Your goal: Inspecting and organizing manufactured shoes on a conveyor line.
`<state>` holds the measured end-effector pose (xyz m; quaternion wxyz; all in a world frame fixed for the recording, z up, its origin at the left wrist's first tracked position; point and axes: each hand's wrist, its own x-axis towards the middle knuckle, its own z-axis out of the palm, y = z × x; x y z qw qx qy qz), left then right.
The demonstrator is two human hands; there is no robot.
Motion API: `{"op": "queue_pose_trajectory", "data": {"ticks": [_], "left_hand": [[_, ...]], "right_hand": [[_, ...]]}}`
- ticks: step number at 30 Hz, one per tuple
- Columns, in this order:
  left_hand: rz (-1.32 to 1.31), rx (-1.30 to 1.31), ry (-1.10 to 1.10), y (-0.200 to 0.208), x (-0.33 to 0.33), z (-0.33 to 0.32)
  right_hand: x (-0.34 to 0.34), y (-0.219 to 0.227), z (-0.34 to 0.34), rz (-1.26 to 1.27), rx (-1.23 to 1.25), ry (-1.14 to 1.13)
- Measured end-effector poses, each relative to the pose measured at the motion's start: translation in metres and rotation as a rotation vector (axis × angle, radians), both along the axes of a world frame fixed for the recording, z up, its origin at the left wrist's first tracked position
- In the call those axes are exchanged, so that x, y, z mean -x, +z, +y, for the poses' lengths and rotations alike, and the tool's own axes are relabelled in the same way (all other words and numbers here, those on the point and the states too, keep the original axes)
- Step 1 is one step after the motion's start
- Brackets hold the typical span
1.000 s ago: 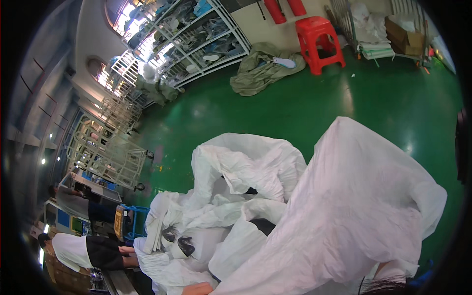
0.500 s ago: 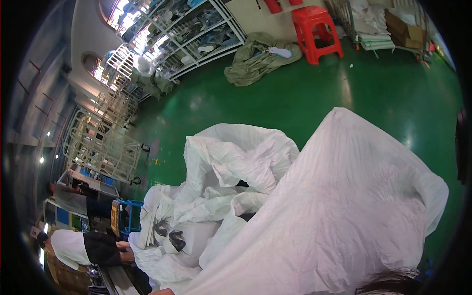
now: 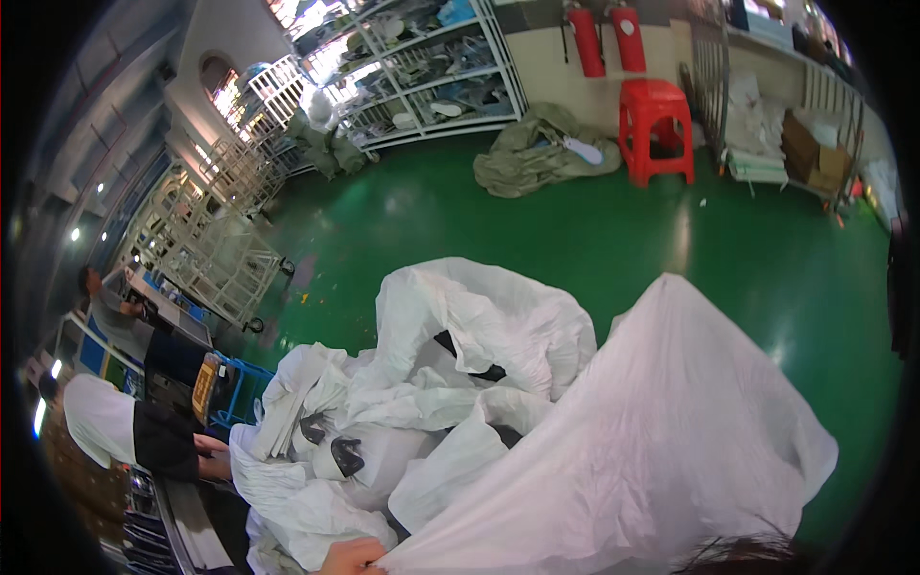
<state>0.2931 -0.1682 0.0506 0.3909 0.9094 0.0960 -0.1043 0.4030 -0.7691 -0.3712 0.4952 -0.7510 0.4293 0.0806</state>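
A wide white cloth or sheet (image 3: 632,450) is stretched up in front of me, rising to a peak on the right. At the lower edge, my left hand (image 3: 353,556) is closed on the sheet's near corner. My right hand does not show; the sheet may cover it. To the left and beyond lies a heap of large white sacks (image 3: 489,316), crumpled and partly gaping. Dark pieces (image 3: 482,372) show in their openings. Two white bundles (image 3: 379,455) with black ends lie near the heap's middle.
Across the green floor (image 3: 412,211) stand a red stool (image 3: 656,134), a khaki cloth heap (image 3: 537,158) and a white shelf rack (image 3: 431,81). White wheeled cage carts (image 3: 206,264) line the left side. Two people, one in a white top (image 3: 101,417), are at the left by a blue-framed cart (image 3: 244,388).
My left hand has come further into view with the sheet's corner. The sheet's peak is lower in the picture, and the view has shifted, showing more of the far wall.
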Motion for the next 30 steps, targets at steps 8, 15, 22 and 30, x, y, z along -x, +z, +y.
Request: {"op": "queue_pose_trajectory", "data": {"ticks": [8, 15, 22, 30], "left_hand": [[-0.015, 0.053, -0.101, -0.04, -0.01, 0.035], [-0.205, -0.139, -0.004, -0.074, -0.008, 0.05], [-0.071, 0.404, -0.004, -0.038, 0.082, 0.062], [0.051, 1.163, 0.695, -0.056, 0.198, 0.114]], "right_hand": [[0.07, 0.183, 0.01, -0.126, -0.348, -0.037], [0.085, 0.256, 0.2, -0.152, -1.025, 0.143], [0.103, 0.324, 0.416, 0.283, -1.28, 1.021], [0.102, 0.375, 0.554, 0.595, -0.994, 1.367]]}}
